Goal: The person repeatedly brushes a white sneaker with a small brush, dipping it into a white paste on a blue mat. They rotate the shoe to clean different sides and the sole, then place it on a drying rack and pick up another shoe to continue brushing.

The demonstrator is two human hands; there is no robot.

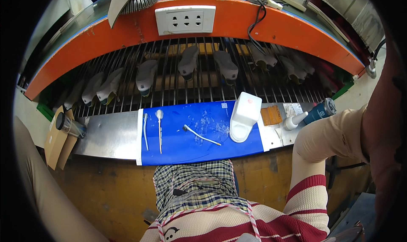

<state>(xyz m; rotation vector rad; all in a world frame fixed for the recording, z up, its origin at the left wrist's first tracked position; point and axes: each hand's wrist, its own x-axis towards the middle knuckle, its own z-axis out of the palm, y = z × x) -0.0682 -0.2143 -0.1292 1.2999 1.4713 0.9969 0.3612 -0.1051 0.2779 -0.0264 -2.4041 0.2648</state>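
Neither of my hands shows. My left sleeve (pixel 46 187) runs up along the left rim, and my bent right arm (pixel 322 144), in a cream sleeve, reaches out past the right rim, with bare skin beyond the cuff. In front of me lies a blue mat (pixel 182 151). On it rest a thin pale stick (pixel 146 134), an upright-lying brush with a white tuft (pixel 160 129) and a slanted brush with a dark head (pixel 203 136). A white moulded plastic holder (pixel 246 117) stands at the mat's right side.
Several grey shoes (pixel 146 76) sit on metal rollers (pixel 167 85) under an orange beam (pixel 106 30) with a socket panel (pixel 185 20). At right are a brown block (pixel 271 115), a white nozzle bottle (pixel 294 121) and a teal cylinder (pixel 320 110); at left, a cardboard box (pixel 59 142).
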